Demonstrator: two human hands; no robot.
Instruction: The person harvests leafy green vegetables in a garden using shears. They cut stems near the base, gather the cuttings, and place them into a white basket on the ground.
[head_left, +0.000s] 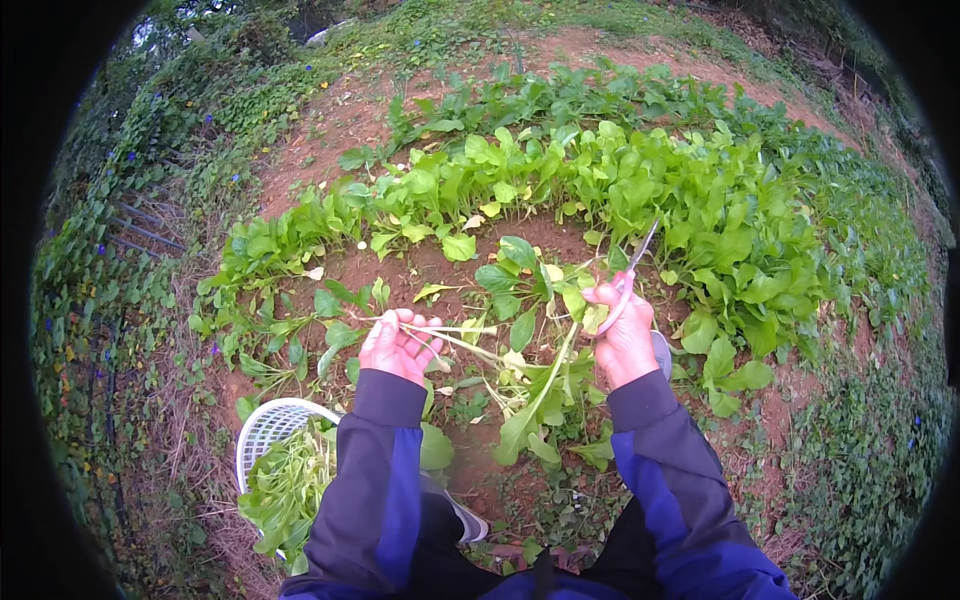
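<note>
My left hand (401, 346) grips the pale lower stems of a leafy green plant (529, 420). Its thin root end sticks out to the left, and its leaves hang to the right over the soil. In my right hand (628, 336) is a pair of scissors (643, 246) with pink handles, blades pointing up and away from me. A yellowish leaf (594, 318) lies against the fingers of that hand; whether they pinch it I cannot tell. Whether the blades are parted is unclear.
A white plastic basket (262, 421) heaped with cut greens (289, 480) stands at my left knee. Dense rows of leafy greens (622, 172) curve ahead and to the right. Loose plants (517, 281) grow in the red soil (480, 491) before me. Vines (112, 300) cover the left side.
</note>
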